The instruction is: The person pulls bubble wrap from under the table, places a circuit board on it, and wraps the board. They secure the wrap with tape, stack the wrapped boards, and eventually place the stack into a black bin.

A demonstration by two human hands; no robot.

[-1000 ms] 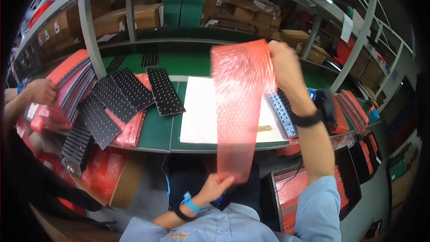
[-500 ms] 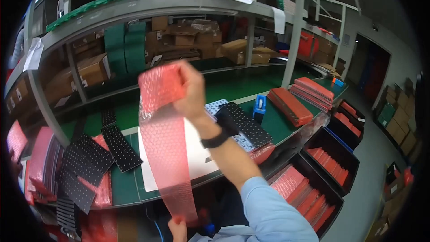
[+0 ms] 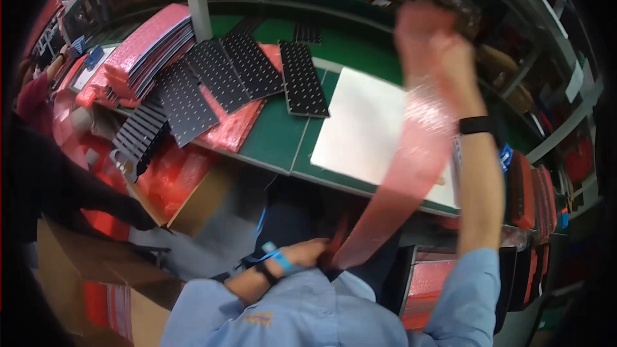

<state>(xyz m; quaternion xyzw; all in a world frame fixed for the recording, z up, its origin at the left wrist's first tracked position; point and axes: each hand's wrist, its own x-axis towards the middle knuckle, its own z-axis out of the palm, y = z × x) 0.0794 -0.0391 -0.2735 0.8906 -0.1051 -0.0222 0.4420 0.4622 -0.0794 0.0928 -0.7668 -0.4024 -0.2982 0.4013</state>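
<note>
A long piece of pink bubble wrap (image 3: pixel 402 180) is stretched slantwise between my two hands. High at the right, my right hand (image 3: pixel 453 67), smeared by motion, is closed on its bunched upper end. Down by my lap, my left hand (image 3: pixel 307 254) is closed at the lower end, its fingertips in shadow. Behind the wrap, a white sheet (image 3: pixel 357 125) lies on the green table. Left of the sheet, several black panels with rows of white dots (image 3: pixel 305 83) lie overlapping, some on top of a pink bubble-wrap packet (image 3: pixel 239 127).
A stack of pink-wrapped panels (image 3: pixel 151 38) stands at the table's left. Below it is an open carton (image 3: pixel 199 199) holding red wrap. Black bins with pink packets (image 3: pixel 427 283) stand at the lower right. A metal post (image 3: pixel 196 0) rises behind. Another person's sleeve (image 3: pixel 35 99) shows far left.
The view has swung left and down, bringing the carton and my lap into sight. My right hand has moved up and away with the wrap, now pulled taut toward my left hand.
</note>
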